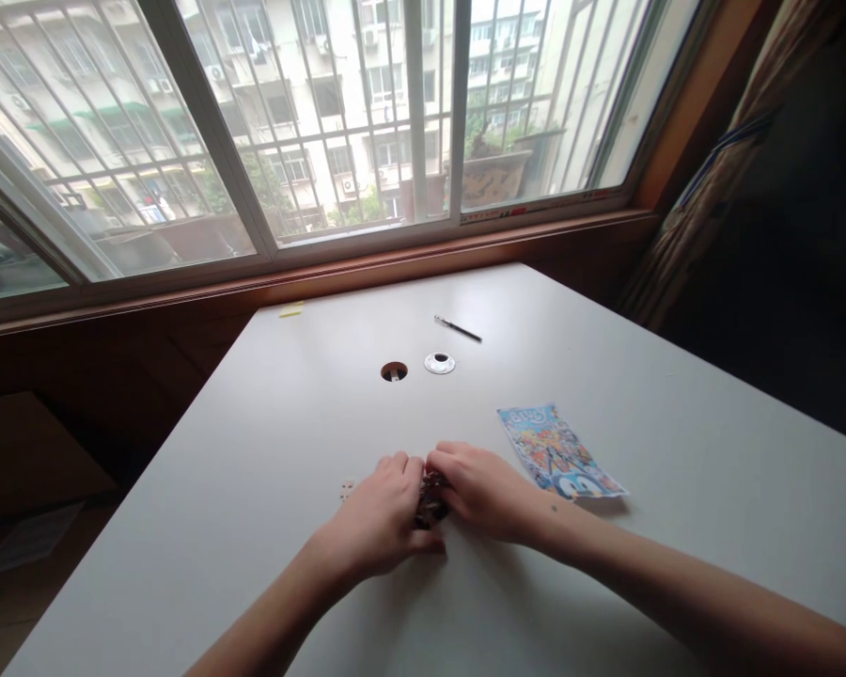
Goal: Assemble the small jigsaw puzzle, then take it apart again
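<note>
Near the middle of the white table (254,451), my two hands meet around a small dark brown cluster (432,500) of irregular pieces; its exact kind is too small to make out. My left hand (387,512) has its fingers curled round the left side, with the thumb low in front. From the other side, my right hand (469,484) pinches the cluster with bent fingers. Much of the cluster is hidden by both hands. Just left of my left hand, a pale beige piece with small dark dots (347,490) shows partly.
A colourful blue printed packet or sheet (556,447) lies right of my hands. Farther back are a black pen (458,328), a round cable hole (394,372) and its silvery cover (440,364). Yellow tape (291,309) marks the far-left corner, below a barred window (352,122).
</note>
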Action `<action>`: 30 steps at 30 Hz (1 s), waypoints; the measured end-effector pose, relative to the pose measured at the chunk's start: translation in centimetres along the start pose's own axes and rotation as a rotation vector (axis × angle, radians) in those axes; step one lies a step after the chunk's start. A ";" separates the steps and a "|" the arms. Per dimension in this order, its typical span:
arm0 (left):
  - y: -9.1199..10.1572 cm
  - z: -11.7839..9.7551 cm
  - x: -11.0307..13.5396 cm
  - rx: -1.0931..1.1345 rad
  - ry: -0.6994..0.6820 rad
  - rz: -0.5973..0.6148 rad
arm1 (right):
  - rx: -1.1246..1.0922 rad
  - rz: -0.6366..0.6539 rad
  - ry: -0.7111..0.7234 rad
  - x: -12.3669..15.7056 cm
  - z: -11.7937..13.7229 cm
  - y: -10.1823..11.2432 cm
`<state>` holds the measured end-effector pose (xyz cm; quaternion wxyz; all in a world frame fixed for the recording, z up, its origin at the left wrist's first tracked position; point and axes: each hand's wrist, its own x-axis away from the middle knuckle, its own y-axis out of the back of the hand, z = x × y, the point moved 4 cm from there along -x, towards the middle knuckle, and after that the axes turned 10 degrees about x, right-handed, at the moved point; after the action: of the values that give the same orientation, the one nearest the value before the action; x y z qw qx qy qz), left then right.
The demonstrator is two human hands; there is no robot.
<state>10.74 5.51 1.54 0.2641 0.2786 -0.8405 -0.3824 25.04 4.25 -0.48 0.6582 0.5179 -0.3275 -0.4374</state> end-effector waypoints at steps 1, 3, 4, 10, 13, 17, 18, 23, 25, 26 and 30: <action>0.0 -0.1 0.0 -0.011 0.011 0.013 | 0.013 0.003 -0.004 0.1 0.0 0.1; 0.1 -0.1 -0.1 -0.027 0.034 0.029 | 0.023 0.017 0.014 0.3 0.2 0.5; 0.1 -0.1 -0.1 -0.026 0.036 0.034 | 0.019 0.028 0.037 0.4 0.3 0.8; 0.3 0.4 -0.2 0.011 -0.050 -0.031 | -0.039 0.154 0.054 0.7 0.4 1.2; 0.0 0.6 -0.3 0.028 -0.100 -0.026 | -0.054 0.126 0.029 0.6 0.3 1.0; -0.1 0.6 -0.5 -0.002 -0.193 -0.056 | -0.048 0.080 -0.005 0.6 0.1 0.7; -0.1 0.6 -0.7 -0.012 -0.204 -0.075 | -0.059 0.073 -0.011 0.6 0.1 0.6; 0.1 0.4 -0.9 -0.026 -0.179 -0.111 | -0.101 0.052 0.022 0.4 -0.1 0.4; 0.2 0.0 -0.7 -0.035 -0.195 -0.084 | -0.053 0.057 -0.002 0.4 -0.2 0.3; 0.3 -0.2 -0.6 -0.042 -0.209 -0.066 | -0.024 0.059 -0.024 0.4 -0.3 0.3; 0.2 -0.1 -0.5 -0.049 -0.223 -0.078 | 0.027 0.031 -0.053 0.3 -0.5 0.5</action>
<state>11.12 5.88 1.67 0.1607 0.2604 -0.8436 -0.4413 25.68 4.19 -0.12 0.6489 0.5100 -0.3586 -0.4361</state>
